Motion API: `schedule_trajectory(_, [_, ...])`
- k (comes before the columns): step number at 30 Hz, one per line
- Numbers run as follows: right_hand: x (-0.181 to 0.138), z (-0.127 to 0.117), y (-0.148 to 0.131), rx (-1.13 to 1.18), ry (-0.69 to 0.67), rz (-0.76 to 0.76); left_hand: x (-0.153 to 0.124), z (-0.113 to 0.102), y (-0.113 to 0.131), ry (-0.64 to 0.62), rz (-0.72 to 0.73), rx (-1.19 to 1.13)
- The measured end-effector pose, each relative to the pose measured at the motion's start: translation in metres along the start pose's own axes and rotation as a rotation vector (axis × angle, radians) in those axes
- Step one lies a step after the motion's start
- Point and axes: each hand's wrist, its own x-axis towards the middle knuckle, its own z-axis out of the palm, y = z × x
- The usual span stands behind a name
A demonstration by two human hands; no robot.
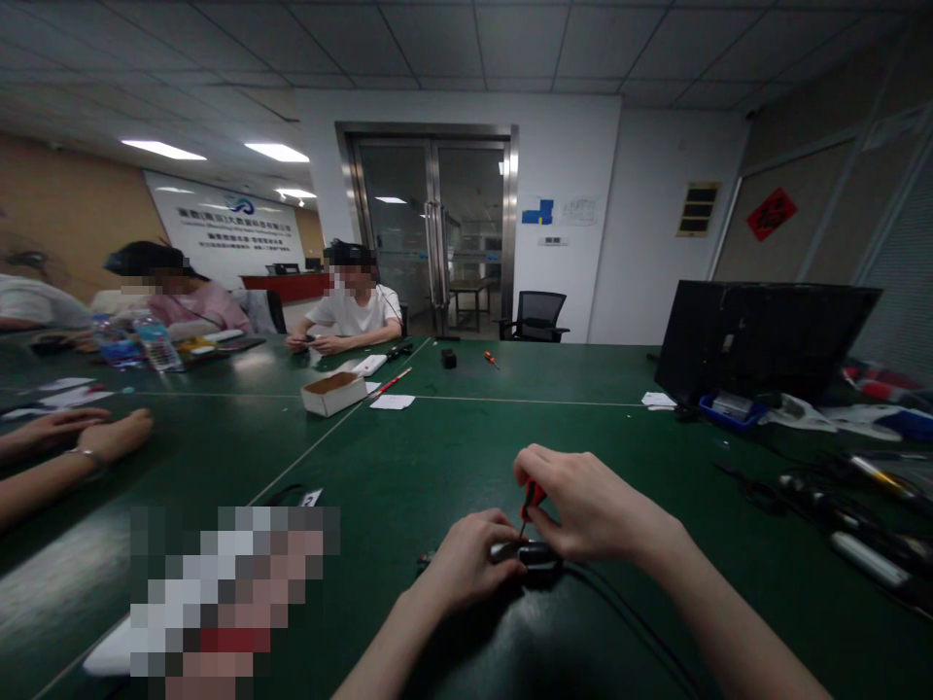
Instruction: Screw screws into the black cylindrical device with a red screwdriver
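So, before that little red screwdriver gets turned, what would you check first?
1. Left hand holds the small black device down on the green table: ok.
2. Right hand has a fingertip grip on the red-handled screwdriver: ok.
3. Screwdriver shaft points down at the device: ok.
4. Tip seated in a screw head: cannot tell, too small and dark.
5. Black cable trails off to the right, away from the tip: ok.

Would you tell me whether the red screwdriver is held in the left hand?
No, the right hand grips the red screwdriver while the left hand holds the black device.
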Motion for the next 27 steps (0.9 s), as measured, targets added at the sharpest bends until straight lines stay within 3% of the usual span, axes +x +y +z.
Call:
schedule_trajectory(4, [-0.0006, 0.0008, 0.0025, 0.008, -0.014, 0.033, 0.0004, 0.0003, -0.0001, -0.003, -0.012, 0.01])
schedule_trajectory(14, [0.0059, -0.001, -0.0053, -0.22, -0.019, 0.083, 0.0016, 0.0029, -0.0032, 0.023, 0.041, -0.006])
schedule_trajectory(22, [0.0019, 0.0001, -0.0036, 0.013, -0.005, 0.002, 0.0018, 0.003, -0.0044, 0.013, 0.017, 0.004])
schedule_trajectory(27, [0.006, 0.0015, -0.0017, -0.106, -0.003, 0.072, 0.0018, 0.0012, -0.0016, -0.005, -0.007, 0.0])
